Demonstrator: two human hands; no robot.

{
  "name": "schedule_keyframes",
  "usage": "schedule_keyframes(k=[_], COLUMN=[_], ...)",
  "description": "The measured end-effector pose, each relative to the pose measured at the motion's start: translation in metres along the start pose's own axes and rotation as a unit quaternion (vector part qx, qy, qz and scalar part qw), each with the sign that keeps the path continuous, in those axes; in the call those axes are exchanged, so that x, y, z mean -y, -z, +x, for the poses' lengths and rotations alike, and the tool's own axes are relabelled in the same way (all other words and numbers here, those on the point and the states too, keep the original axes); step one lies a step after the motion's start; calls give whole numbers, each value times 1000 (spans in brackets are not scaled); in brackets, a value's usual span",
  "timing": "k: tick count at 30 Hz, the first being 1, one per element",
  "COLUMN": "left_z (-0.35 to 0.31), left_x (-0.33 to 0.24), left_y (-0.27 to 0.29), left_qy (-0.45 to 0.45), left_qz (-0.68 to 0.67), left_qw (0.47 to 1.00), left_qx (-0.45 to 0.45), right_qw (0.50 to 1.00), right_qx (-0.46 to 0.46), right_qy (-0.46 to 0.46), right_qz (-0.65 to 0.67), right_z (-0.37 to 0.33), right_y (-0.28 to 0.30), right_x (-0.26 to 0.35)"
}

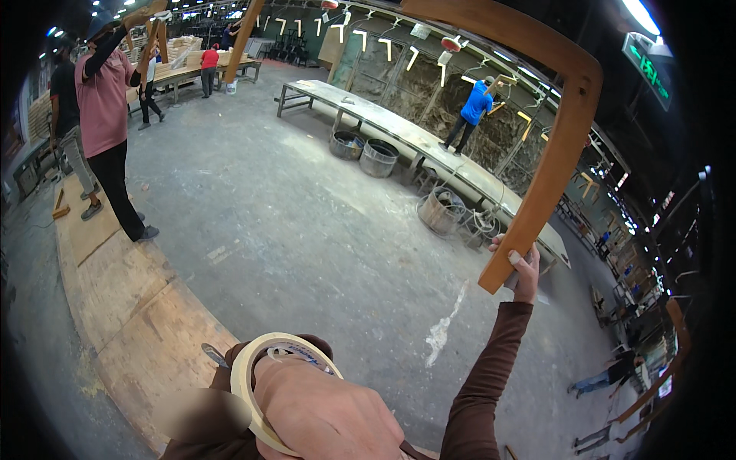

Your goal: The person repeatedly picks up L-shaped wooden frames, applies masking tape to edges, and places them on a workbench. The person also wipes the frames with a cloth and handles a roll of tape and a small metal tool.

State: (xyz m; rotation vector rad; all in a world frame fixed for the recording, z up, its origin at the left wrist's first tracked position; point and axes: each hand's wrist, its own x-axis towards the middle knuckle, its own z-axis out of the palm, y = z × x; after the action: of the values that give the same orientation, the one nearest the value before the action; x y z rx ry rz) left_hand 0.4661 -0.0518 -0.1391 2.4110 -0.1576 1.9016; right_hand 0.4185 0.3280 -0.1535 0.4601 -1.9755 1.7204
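Observation:
At the right, my right hand (523,274) is closed round the lower end of an orange-brown wooden frame piece (556,153). The piece rises from my hand to a rounded corner, then runs left along the top of the view. A small greyish bit shows beneath the palm; I cannot make out what it is. My left hand (330,410) is very close at the bottom, its fingers hidden. Around it sits a roll of cream-coloured tape (244,376). A small metal tip (213,354) shows beside the brown sleeve (222,377).
A plywood walkway (146,307) runs along the left, where a person in a pink shirt (107,107) stands. Across the grey floor is a long bench (383,119) with buckets (378,159) beside it. A person in blue (477,103) stands on it. Another wooden piece (678,330) hangs right.

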Motion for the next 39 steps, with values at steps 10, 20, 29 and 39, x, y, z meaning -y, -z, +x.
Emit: schedule_keyframes(k=[10, 20, 29, 39], left_z=[10, -17, -44, -54], left_x=[-8, -38, -39, -12], left_y=[5, 34, 43, 50], left_qy=[85, 219, 185, 176], left_qz=[-27, 18, 75, 84], left_qw=[996, 969, 968, 966], left_qx=[-21, -115, -150, -168], right_qw=[997, 996, 923, 797], right_qx=[-53, -57, -241, -393], right_qy=[-19, 0, 87, 151], right_qz=[-45, -63, -288, -434], right_z=[-18, -36, -73, -90], right_y=[4, 13, -43, -121], right_x=[13, 19, 10, 5])
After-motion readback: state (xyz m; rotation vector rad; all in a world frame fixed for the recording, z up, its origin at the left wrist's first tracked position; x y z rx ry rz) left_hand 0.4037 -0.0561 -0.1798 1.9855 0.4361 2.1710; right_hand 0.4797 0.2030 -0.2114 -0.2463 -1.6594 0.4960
